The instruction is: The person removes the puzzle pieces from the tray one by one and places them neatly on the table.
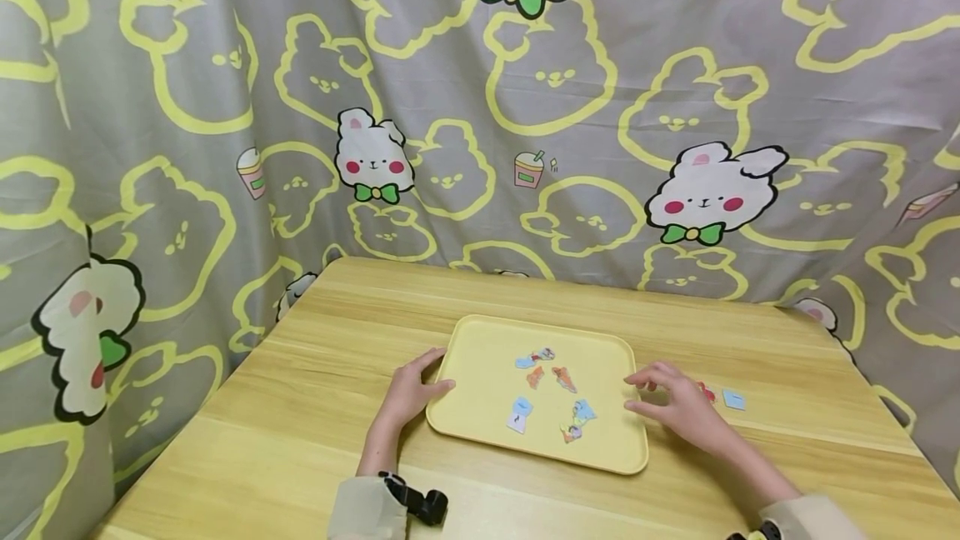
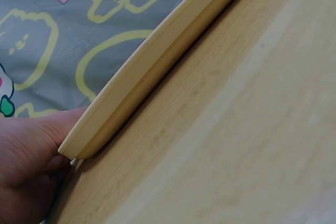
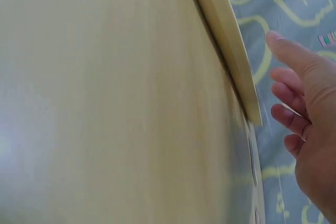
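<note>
A shallow yellow tray (image 1: 480, 365) lies on the wooden table. Several small cut-out picture pieces are spread over it: an orange piece (image 1: 565, 379), a blue-and-white pair (image 1: 519, 415), a blue-and-yellow cluster (image 1: 581, 413) and a grey-blue cluster (image 1: 536, 357). My left hand (image 1: 408, 392) grips the tray's left rim, thumb over the edge; in the left wrist view its other fingers are partly hidden behind the tray corner. At the right rim hovers my right hand (image 1: 684, 407), thumb and fingers apart and loosely bent. The right wrist view shows that hand (image 3: 315, 103) holding nothing.
Right of the tray, a blue square piece (image 1: 734, 399) and a red piece (image 1: 707, 392) lie on the table (image 1: 360, 315), the red one partly behind my right hand. A grey curtain (image 1: 450, 90) with yellow cartoon outlines hangs behind the table and along its left side.
</note>
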Available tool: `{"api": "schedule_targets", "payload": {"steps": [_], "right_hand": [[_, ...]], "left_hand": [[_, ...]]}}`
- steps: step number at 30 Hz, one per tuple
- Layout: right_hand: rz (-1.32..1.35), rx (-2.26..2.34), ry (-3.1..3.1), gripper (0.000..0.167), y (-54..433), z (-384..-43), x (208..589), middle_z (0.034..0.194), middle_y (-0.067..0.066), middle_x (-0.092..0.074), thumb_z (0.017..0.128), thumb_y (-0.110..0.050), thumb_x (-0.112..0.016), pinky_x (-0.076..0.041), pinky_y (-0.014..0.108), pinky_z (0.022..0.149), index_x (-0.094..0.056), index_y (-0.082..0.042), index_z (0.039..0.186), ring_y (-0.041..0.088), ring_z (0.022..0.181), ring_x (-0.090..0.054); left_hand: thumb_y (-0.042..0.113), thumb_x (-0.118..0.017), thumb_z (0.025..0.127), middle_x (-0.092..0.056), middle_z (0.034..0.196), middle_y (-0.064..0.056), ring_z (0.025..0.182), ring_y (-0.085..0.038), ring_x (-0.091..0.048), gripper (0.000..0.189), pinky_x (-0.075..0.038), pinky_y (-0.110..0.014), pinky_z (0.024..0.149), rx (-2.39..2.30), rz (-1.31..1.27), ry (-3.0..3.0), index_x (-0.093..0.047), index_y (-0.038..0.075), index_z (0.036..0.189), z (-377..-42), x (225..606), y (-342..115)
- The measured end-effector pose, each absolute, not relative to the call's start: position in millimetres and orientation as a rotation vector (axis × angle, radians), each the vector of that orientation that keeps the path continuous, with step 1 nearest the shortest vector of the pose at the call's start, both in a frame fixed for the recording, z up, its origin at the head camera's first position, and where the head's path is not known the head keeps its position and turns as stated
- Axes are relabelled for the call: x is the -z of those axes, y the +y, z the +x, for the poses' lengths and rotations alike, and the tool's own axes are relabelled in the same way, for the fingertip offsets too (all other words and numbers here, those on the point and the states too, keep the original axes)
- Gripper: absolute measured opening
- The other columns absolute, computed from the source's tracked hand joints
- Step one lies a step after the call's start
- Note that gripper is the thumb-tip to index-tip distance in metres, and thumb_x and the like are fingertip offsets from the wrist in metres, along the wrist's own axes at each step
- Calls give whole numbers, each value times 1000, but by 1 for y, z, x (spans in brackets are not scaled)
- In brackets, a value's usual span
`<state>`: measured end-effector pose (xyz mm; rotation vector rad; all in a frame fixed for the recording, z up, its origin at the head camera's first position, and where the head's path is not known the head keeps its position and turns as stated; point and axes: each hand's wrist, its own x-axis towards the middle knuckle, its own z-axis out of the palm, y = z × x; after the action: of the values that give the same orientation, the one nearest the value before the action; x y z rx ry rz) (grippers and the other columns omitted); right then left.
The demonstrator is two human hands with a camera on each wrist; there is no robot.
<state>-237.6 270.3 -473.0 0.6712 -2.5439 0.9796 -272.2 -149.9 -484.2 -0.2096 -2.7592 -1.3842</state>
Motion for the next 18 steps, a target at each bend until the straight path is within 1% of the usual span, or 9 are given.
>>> {"api": "schedule_targets", "payload": {"steps": [4,9,12,18], "right_hand": [[728,-984,-2537,28,255,-237,473,92,-1,-64,75,-16,-83,-46,21,67,-72,-8,100,7,82,-50],[779,-934,-2542,30,240,-236,473,90,-4,-64,74,-20,-84,-47,21,68,-72,-10,100,8,82,-51],[785,-884,-2562,31,233,-235,472,90,-7,-63,74,-25,-84,-46,22,68,-72,-11,99,7,83,-51],[774,-749,-2623,35,220,-231,471,92,-10,-63,74,-37,-83,-41,26,73,-73,-14,98,6,84,-53]], "left_hand": [[18,-76,85,-49,146,-23,137,-44,-44,57,-36,-57,115,1386,-209,-2759,-56,9,138,-272,485,-150],[18,-76,85,-49,146,-23,137,-44,-44,57,-36,-57,115,1384,-205,-2760,-56,9,138,-271,484,-149],[18,-76,85,-49,146,-24,137,-44,-44,57,-36,-57,115,1383,-208,-2757,-56,8,138,-271,483,-149],[17,-76,85,-49,146,-24,137,-44,-43,57,-35,-57,116,1381,-204,-2758,-56,8,138,-272,481,-149]]}}
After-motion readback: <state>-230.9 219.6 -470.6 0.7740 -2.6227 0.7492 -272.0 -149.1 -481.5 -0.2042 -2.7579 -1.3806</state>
